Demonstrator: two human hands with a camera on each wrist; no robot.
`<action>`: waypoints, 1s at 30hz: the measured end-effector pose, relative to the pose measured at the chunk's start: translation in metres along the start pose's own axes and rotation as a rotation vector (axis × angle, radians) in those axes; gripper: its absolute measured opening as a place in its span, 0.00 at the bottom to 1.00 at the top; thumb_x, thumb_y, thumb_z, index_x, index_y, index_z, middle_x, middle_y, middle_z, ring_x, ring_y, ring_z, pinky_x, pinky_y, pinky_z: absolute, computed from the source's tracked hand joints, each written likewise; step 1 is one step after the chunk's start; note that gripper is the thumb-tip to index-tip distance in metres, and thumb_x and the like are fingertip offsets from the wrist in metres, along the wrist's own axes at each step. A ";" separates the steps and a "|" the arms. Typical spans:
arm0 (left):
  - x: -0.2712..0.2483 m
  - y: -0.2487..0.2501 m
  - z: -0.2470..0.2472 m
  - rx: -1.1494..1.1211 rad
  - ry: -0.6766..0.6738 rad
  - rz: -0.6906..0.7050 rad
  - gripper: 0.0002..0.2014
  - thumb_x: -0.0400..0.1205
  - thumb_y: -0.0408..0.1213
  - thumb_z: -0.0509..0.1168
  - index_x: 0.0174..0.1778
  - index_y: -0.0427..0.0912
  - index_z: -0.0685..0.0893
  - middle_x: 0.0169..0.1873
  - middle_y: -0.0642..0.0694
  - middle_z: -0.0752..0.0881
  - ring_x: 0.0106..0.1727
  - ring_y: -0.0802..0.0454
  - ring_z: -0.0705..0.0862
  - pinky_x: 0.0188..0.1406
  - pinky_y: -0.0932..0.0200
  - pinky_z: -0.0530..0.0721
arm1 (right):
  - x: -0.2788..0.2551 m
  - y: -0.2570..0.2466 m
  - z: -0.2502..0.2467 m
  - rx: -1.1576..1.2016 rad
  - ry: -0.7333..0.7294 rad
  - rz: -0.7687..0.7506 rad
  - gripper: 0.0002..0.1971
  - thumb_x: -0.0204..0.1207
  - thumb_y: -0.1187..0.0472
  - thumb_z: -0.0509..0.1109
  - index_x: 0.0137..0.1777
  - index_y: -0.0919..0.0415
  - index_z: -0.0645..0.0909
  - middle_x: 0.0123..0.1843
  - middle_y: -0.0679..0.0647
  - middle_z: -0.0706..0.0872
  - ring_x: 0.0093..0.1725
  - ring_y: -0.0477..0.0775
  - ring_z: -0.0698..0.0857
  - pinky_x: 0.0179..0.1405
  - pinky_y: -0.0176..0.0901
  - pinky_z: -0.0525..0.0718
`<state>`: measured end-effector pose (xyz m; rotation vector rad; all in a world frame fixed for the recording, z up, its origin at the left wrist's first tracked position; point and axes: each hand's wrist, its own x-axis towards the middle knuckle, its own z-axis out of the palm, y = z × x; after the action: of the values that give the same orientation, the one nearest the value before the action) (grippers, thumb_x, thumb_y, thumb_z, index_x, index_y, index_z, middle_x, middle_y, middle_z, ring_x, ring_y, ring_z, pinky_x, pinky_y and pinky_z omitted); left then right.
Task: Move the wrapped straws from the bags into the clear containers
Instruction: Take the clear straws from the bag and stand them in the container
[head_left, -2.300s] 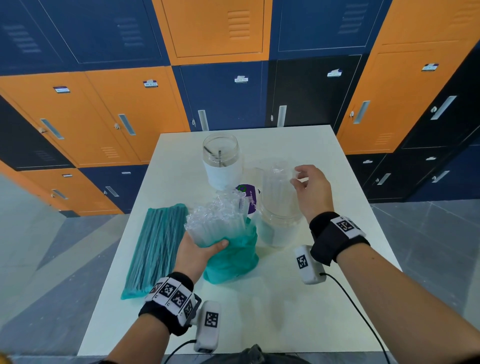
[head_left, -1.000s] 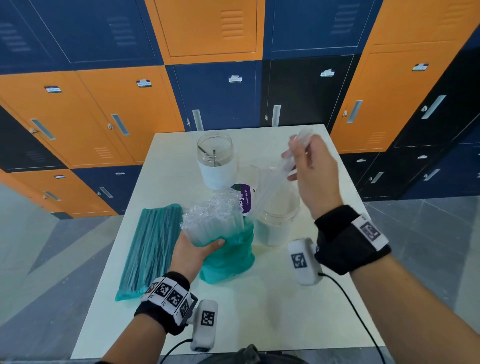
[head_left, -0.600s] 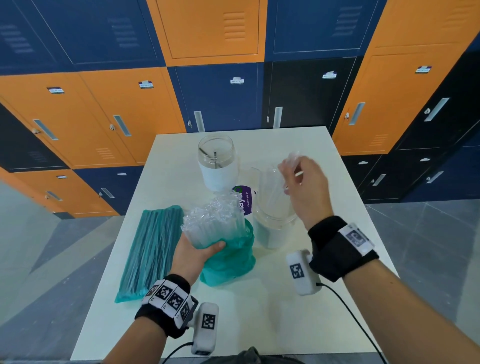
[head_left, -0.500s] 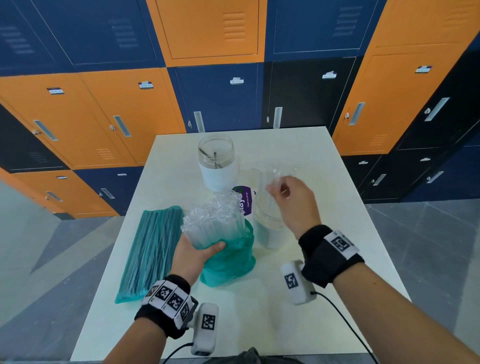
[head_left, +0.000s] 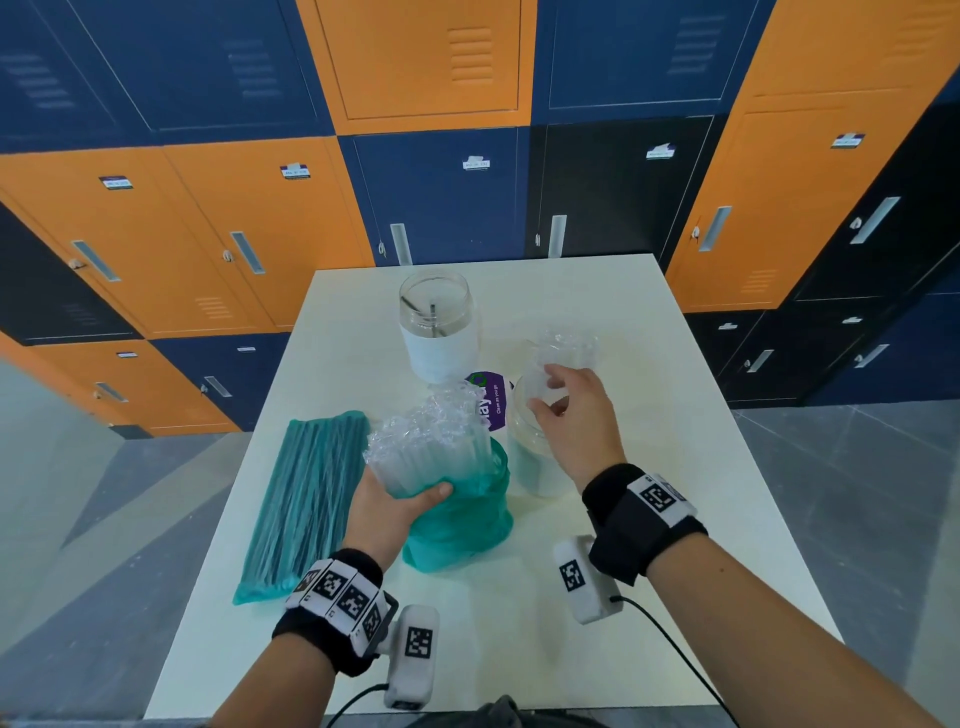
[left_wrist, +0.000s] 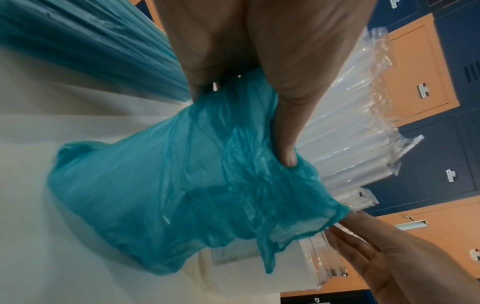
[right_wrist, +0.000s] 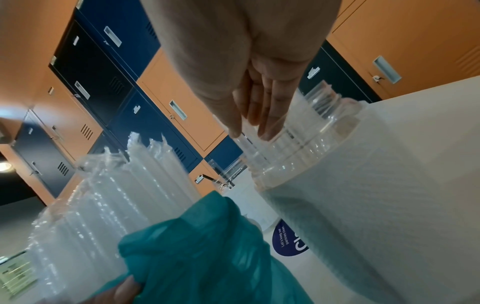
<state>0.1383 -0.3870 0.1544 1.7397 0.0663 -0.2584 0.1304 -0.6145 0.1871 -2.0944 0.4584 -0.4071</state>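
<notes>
My left hand (head_left: 402, 501) grips a crumpled teal bag (head_left: 457, 525) upright on the table, its thumb (left_wrist: 285, 144) pressing the bag against a bundle of clear-wrapped straws (head_left: 428, 447) that sticks out of the top. My right hand (head_left: 550, 395) hovers over the mouth of a clear container (head_left: 530, 467) just right of the bag. Its fingers (right_wrist: 262, 115) are straight and touch the wrapped straws (head_left: 566, 348) standing inside. A second clear container (head_left: 439, 325) with a white label stands behind; a thin dark item lies in it.
A second teal bag (head_left: 306, 509), full and lying flat, sits at the left of the white table (head_left: 519, 649). A white pack with a purple label (head_left: 491, 400) is wedged between bag and containers. Orange, blue and black lockers (head_left: 441, 197) stand behind the table.
My right hand came down from a raised position, where it pinched wrapped straws, to the near container's mouth. The straws now stand in the container. My left hand has stayed on the bag.
</notes>
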 end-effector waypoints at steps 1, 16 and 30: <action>0.000 0.000 0.000 0.004 -0.001 0.004 0.36 0.66 0.29 0.82 0.67 0.47 0.75 0.55 0.52 0.85 0.55 0.58 0.84 0.60 0.53 0.82 | -0.004 -0.002 0.000 0.030 0.061 -0.026 0.19 0.76 0.67 0.71 0.67 0.58 0.78 0.57 0.51 0.77 0.43 0.50 0.81 0.51 0.36 0.78; 0.000 -0.004 -0.002 -0.033 -0.009 0.013 0.36 0.66 0.29 0.82 0.69 0.42 0.76 0.57 0.48 0.88 0.56 0.56 0.87 0.54 0.60 0.86 | -0.046 -0.009 0.031 0.081 -0.277 -0.054 0.12 0.74 0.53 0.76 0.46 0.58 0.78 0.45 0.54 0.86 0.42 0.55 0.82 0.44 0.47 0.82; -0.002 -0.001 -0.003 -0.024 -0.017 0.016 0.34 0.67 0.28 0.82 0.67 0.46 0.76 0.55 0.52 0.86 0.54 0.62 0.85 0.53 0.62 0.83 | -0.031 -0.032 -0.002 0.418 -0.061 -0.013 0.12 0.75 0.46 0.74 0.45 0.55 0.86 0.42 0.53 0.91 0.43 0.55 0.87 0.50 0.57 0.86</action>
<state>0.1367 -0.3838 0.1548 1.7132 0.0425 -0.2595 0.1077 -0.5856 0.2121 -1.7001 0.2942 -0.4058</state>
